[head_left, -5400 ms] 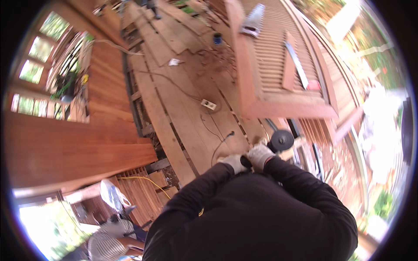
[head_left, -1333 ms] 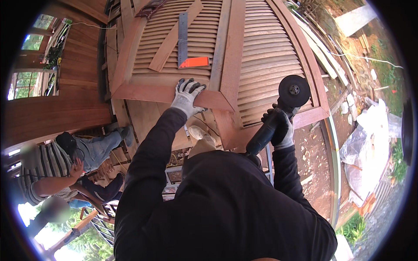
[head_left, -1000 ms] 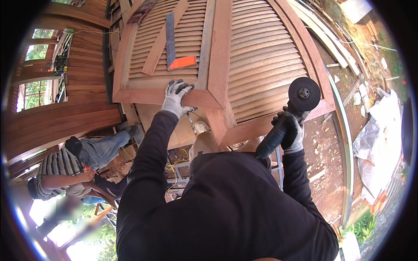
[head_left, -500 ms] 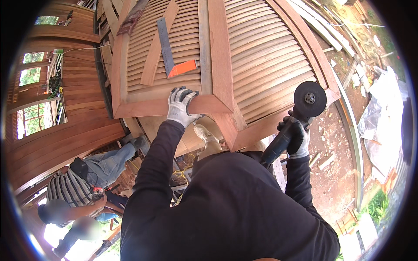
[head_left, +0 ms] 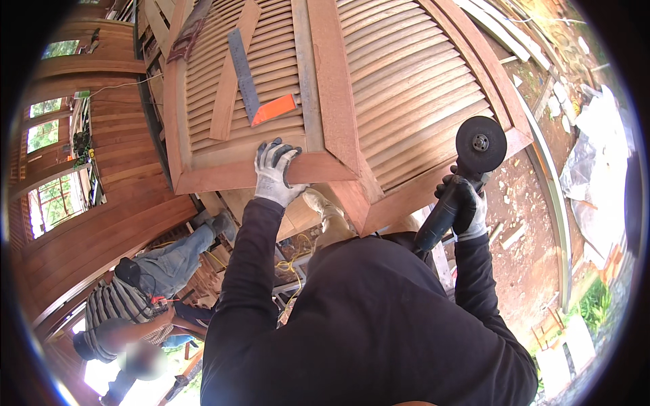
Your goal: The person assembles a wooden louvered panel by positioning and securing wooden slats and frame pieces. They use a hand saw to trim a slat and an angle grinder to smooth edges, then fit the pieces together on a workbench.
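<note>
My left hand [head_left: 275, 173], in a grey-white glove with dark fingertips, grips the near rail of a louvered wooden shutter [head_left: 230, 177], its fingers lying over the top of the rail. On the right, my gloved right hand [head_left: 468, 206] is wrapped round the body of an angle grinder [head_left: 439, 220]. The grinder's dark round disc [head_left: 481, 143] points away from me, over the shutter's near right corner. An angled strip of wood [head_left: 233, 71] lies across the left slats. Beside it rests a try square [head_left: 245, 81] with a grey blade and orange handle.
A hand saw [head_left: 191, 30] lies at the shutter's far left. At the lower left, a person in a striped shirt [head_left: 122, 304] bends near yellow cords [head_left: 290, 267]. Long boards [head_left: 548, 196] and plastic sheeting [head_left: 596, 169] lie at the right, by dirt with wood scraps.
The view has shifted slightly, so the shutter's left side and the square sit further left. Both hands keep their hold; the grinder appears slightly higher.
</note>
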`<state>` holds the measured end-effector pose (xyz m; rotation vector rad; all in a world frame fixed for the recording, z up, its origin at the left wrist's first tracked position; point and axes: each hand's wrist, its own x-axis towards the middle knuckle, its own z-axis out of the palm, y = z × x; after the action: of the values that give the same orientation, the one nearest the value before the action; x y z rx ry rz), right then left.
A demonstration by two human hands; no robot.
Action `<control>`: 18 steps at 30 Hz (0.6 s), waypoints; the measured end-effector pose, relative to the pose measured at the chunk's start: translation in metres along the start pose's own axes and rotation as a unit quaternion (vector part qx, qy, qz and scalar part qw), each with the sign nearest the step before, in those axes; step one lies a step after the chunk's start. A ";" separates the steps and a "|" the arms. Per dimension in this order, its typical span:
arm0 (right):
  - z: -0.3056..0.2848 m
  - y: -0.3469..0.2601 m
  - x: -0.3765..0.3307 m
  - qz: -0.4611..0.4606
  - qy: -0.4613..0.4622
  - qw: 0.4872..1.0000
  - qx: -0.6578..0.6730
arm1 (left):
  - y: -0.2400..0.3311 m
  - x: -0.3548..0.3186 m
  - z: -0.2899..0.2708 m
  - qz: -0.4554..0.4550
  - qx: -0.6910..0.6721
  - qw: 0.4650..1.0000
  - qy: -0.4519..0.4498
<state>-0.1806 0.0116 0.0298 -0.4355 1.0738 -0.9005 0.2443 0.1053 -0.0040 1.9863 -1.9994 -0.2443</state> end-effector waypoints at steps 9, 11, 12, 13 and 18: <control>0.003 -0.005 0.005 -0.008 0.004 1.000 0.001 | 0.002 0.006 -0.005 -0.008 0.016 0.999 -0.036; 0.005 -0.004 0.006 -0.007 -0.004 1.000 0.003 | 0.002 0.008 -0.007 -0.002 0.016 0.999 -0.047; 0.007 -0.004 0.007 -0.007 -0.008 1.000 0.004 | 0.002 0.007 -0.006 -0.003 0.011 0.999 -0.040; 0.009 -0.004 0.008 -0.006 -0.007 1.000 -0.005 | 0.002 0.007 -0.005 -0.004 0.008 0.999 -0.033; 0.015 -0.007 0.005 -0.014 0.018 1.000 -0.019 | 0.005 0.006 -0.011 -0.006 0.000 0.999 -0.046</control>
<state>-0.1695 0.0023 0.0382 -0.4697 1.1211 -0.9162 0.2431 0.1003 0.0085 2.0212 -2.0424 -0.3447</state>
